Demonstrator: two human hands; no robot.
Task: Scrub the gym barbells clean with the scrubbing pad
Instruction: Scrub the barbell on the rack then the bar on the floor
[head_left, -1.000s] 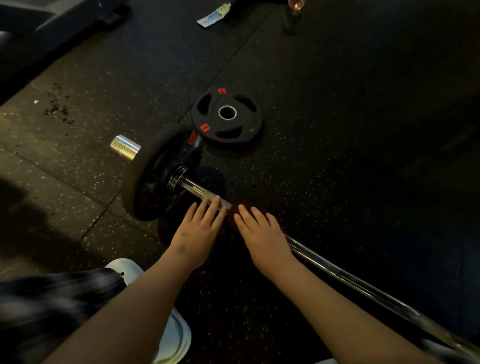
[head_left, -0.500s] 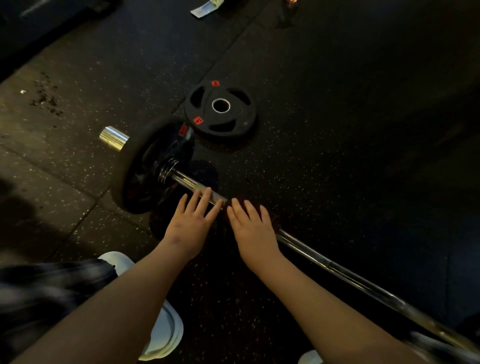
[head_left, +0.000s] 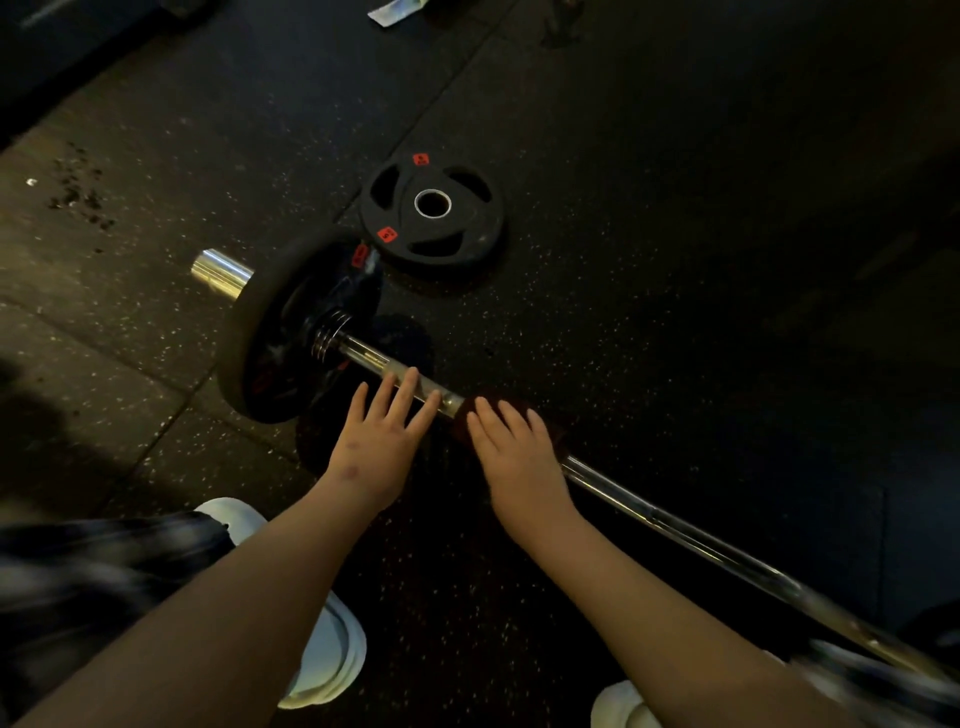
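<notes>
Down on the floor (head_left: 675, 260), the right hand (head_left: 519, 462) is pressing the scrubbing pad (head_left: 557, 434) flat-fingered onto the barbell shaft (head_left: 649, 514); the left hand (head_left: 374, 441), fingers straight, is steadying it; scrubbing underway, next calls for rubbing lengthwise

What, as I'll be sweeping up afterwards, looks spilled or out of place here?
Dark crumbs are scattered on the floor at far left, like spilled debris. A loose weight plate lies flat beside the loaded end of the barbell rather than on it. A pale scrap of litter lies at the top edge.
</notes>
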